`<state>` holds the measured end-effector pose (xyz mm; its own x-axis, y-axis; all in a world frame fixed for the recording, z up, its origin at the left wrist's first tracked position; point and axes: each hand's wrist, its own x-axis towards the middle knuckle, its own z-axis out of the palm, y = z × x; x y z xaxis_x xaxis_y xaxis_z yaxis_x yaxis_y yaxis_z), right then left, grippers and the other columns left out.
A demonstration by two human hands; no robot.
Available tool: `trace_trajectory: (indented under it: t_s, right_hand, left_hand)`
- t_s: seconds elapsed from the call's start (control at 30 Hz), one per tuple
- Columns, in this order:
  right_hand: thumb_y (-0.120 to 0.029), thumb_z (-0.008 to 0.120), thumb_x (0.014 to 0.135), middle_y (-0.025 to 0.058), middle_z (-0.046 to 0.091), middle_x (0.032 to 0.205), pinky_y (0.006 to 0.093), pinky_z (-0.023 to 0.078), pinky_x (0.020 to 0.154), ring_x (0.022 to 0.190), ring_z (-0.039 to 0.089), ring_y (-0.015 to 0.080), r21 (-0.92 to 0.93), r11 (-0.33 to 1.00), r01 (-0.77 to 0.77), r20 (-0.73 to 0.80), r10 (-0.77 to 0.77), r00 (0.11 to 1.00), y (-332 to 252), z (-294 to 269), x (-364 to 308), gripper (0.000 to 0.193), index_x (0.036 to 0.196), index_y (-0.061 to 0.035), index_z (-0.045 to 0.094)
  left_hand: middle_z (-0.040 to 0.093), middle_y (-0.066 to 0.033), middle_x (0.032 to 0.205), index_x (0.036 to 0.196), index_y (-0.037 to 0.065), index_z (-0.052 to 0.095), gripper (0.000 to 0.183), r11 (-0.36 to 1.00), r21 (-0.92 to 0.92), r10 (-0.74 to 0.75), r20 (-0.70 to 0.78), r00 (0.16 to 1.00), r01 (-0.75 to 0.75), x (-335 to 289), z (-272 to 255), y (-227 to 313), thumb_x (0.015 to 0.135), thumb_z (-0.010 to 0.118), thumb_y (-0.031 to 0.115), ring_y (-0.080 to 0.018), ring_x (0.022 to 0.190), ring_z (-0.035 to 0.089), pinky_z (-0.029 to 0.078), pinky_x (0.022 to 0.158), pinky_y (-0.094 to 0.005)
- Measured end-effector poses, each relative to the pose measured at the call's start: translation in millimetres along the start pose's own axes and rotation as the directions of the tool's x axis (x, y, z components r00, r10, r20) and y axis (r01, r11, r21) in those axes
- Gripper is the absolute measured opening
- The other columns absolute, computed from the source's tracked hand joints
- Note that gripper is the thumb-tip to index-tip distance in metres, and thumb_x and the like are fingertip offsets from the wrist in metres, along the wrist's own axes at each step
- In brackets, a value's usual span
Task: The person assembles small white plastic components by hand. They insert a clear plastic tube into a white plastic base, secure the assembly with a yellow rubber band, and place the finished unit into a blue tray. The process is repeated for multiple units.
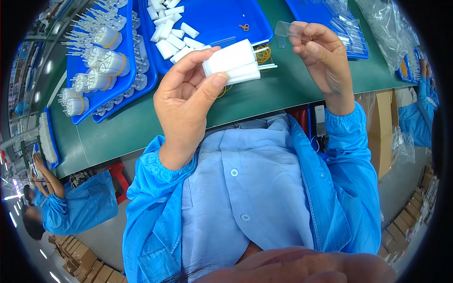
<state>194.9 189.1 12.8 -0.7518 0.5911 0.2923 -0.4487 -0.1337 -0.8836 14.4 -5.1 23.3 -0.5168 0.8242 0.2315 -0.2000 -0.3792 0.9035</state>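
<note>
My left hand (181, 101) is closed around a bundle of white cylinders (231, 61), thumb below and fingers behind. Thin pale rods (267, 67) stick out of the bundle's right end. To the right and apart from it, my right hand (328, 59) is raised and pinches a transparent plastic piece (284, 29) between thumb and fingers. That piece looks like a short sleeve, partly hidden by the fingertips. Yellow rubber bands (263, 54) lie on the green table behind the bundle's rod end.
A blue tray (257, 14) holds loose white cylinders (165, 28) and an orange band (244, 27). Stacked blue trays (132, 61) at left carry banded bundles (113, 63) with rods. Another blue tray (302, 12) holds transparent pieces. Plastic bags (387, 33) lie at right. A co-worker (80, 203) sits left.
</note>
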Motion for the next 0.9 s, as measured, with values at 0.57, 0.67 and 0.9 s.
trace_trajectory:
  t_s: [0.57,0.67,0.9]
  right_hand:
    - [-0.001,0.066,0.085,0.0141,0.065,0.108,0.0266,0.053,0.079,0.088,0.063,0.0153,-0.251,0.95,0.185,0.019,-0.187,0.982,-6,28,2,0.028,0.112,0.0038,0.061]
    - [-0.001,0.066,0.085,0.0128,0.065,0.103,0.0259,0.053,0.078,0.085,0.063,0.0144,-0.286,0.936,0.206,0.043,-0.202,0.978,-5,32,4,0.026,0.11,0.0041,0.062]
    - [0.0,0.067,0.084,0.0106,0.064,0.099,0.0253,0.052,0.075,0.083,0.061,0.0135,-0.293,0.932,0.215,0.061,-0.206,0.977,-5,37,3,0.024,0.108,0.0044,0.063]
  left_hand:
    - [0.056,-0.0186,0.123,0.115,-0.006,0.058,0.035,0.958,0.184,0.221,0.011,0.975,-0.219,2,-8,-4,0.081,0.066,-0.01,-0.0255,0.111,0.058,0.051,0.096,-0.0362]
    - [0.055,-0.0186,0.124,0.115,-0.005,0.058,0.035,0.957,0.183,0.223,0.022,0.975,-0.223,2,-8,-5,0.082,0.066,-0.01,-0.0258,0.111,0.058,0.052,0.096,-0.0363]
    - [0.054,-0.0201,0.125,0.116,-0.004,0.057,0.036,0.965,0.135,0.225,0.01,0.974,-0.225,3,-10,-7,0.082,0.066,-0.01,-0.0268,0.113,0.058,0.052,0.096,-0.0365]
